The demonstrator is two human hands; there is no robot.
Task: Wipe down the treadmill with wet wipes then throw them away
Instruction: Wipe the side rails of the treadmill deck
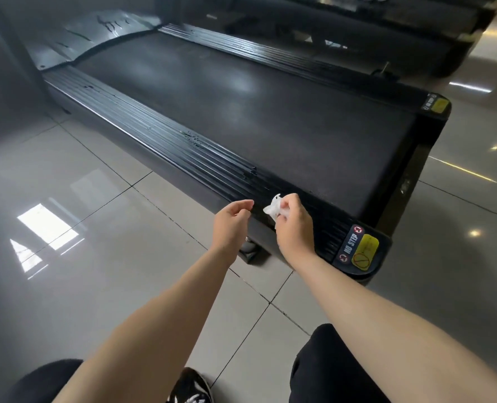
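A black treadmill (256, 112) lies across the view, its dark belt flanked by ribbed side rails. Wet streaks show on the near rail (195, 141). My right hand (295, 228) holds a crumpled white wet wipe (273, 209) just above the near rail, close to the treadmill's rear end. My left hand (231, 225) hovers a little to the left of the wipe with relaxed, slightly curled fingers and holds nothing. A yellow and black "NO STEP" label (357, 248) marks the rear corner beside my right wrist.
Glossy grey floor tiles (81, 228) surround the treadmill and reflect a window. A second black machine (387, 30) stands behind at the top right. My knees in black trousers and a black and white shoe (192, 388) are at the bottom edge.
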